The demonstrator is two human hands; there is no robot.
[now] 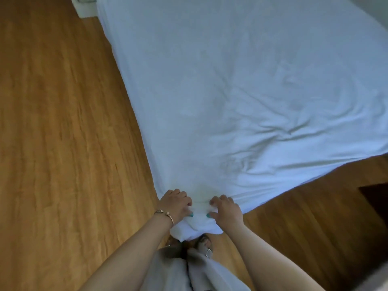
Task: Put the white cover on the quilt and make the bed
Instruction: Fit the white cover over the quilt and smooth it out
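The white cover lies spread over the bed, wrinkled toward the near end. Its near corner hangs bunched just in front of my legs. My left hand, with a bracelet on the wrist, grips that corner from the left with curled fingers. My right hand grips the same corner from the right, thumb pressed into the cloth. Whether the quilt is inside the cover cannot be told.
Wooden floor runs along the bed's left side and past the near right edge. A dark opening sits at the right edge of view. My feet in sandals stand below the corner. A white object is at the top left.
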